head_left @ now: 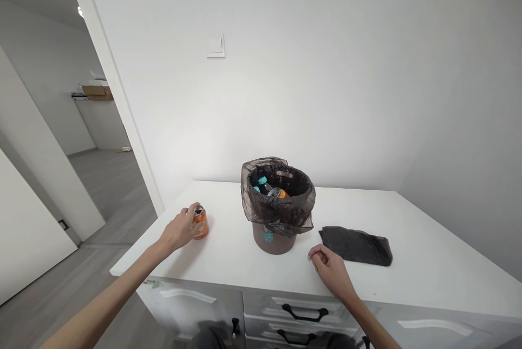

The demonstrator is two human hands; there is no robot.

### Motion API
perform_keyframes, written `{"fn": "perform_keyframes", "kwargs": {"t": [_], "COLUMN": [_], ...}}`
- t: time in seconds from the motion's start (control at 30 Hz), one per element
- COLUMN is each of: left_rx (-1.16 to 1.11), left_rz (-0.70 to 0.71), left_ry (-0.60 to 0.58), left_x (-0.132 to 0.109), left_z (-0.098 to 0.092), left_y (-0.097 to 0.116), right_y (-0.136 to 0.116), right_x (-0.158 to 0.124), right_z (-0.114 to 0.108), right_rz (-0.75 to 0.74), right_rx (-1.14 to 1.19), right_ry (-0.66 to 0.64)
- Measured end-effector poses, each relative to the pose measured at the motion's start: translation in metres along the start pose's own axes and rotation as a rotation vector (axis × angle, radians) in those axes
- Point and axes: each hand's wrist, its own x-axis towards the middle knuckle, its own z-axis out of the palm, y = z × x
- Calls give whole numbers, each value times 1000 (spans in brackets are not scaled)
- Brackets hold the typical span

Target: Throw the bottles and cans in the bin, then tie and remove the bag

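Note:
My left hand (179, 229) is wrapped round an orange drink can (201, 223) that stands upright on the white countertop (228, 262), left of a small brown bin (274, 240). The bin is lined with a dark translucent bag (281, 209) and holds bottles and a can. My right hand (328, 267) rests on the countertop to the right of the bin, fingers curled with nothing in them. Just beyond that hand lies a folded black bag (355, 245).
The countertop tops a cabinet with black-handled drawers (304, 313) along its front edge. A white wall with a light switch (216, 47) stands behind. At the left, a doorway opens onto a grey floor (110, 186).

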Motion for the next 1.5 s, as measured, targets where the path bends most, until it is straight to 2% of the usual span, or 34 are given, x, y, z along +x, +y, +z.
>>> {"fn": "perform_keyframes", "kwargs": {"t": [0.07, 0.1, 0.17, 0.27, 0.33, 0.43, 0.5, 0.6, 0.73, 0.83, 0.93, 1.03, 1.13, 1.2, 1.33, 1.4, 1.5], "left_rx": [-32, -66, -186, -455, -635, -748, -699, -579, -449, -441, -560, -680, -726, -665, -392, -268, -125], "left_rz": [0, 9, 35, 116, 209, 380, 499, 591, 626, 660, 586, 417, 229, 156, 159, 135, 131], "left_ry": [31, 86, 279, 607, 676, 620, 539, 403, 279, 331, 502, 651, 694, 642, 406, 352, 275], "left_x": [-5, -6, -6, -3, -2, -3, -1, 11, 47, 72, 83, 79, 60, 41, 2, -11, -20], "left_z": [-7, -12, -28, -62, -85, -109, -114, -106, -80, -64, -53, -35, 4, 39, 104, 122, 132], "left_y": [8, 14, 32, 73, 109, 166, 198, 230, 242, 233, 210, 175, 128, 93, 35, 18, 9], "right_y": [2, 3, 5, 8, 10, 12, 14, 15, 10, 4, -1, -5, -8, -9, -8, -6, -2], "right_x": [0, 0, 1, 2, 2, 2, 3, 5, 5, 4, 3, 3, 4, 3, 2, 2, 2], "right_z": [0, 1, 1, 1, 1, 1, 1, 0, 0, -1, -1, -2, -3, -3, -2, -1, 0], "right_rz": [-1, -4, -5, -4, -5, -14, -21, -25, -20, -14, -10, -2, -3, -5, -1, 0, 1], "right_rx": [2, 4, 1, -4, -1, 0, 4, 23, 44, 56, 72, 77, 74, 69, 59, 55, 49], "right_ry": [-1, -1, -4, -10, -13, -6, -4, 0, 9, 19, 25, 28, 27, 23, 24, 27, 28]}}
